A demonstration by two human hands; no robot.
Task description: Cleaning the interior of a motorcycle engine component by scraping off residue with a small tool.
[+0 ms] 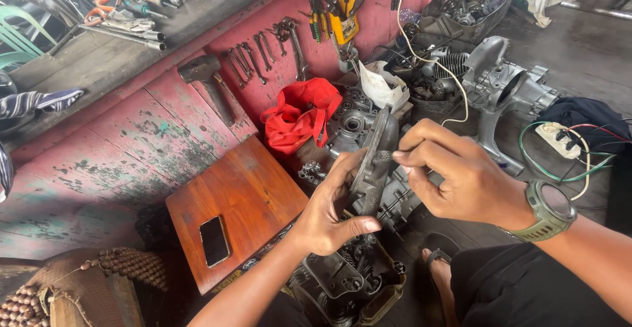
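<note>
1. A black phone is lying on the wooden stool, left of the metal engine cover.
2. The left hand is gripping the metal engine cover from below, fingers curled around it.
3. The right hand is touching the cover's top edge, fingertips pressed together, pinching something too small to tell.

Repair workshop: wrenches hung on wall, engine parts on floor.

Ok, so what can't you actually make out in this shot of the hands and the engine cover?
Head view only:
- Right hand: whatever its fingertips pinch is too small to tell.
- Metal engine cover in left hand: far face turned away.
- Engine block: cut by the bottom edge.
- Wall tools: too small.
</note>
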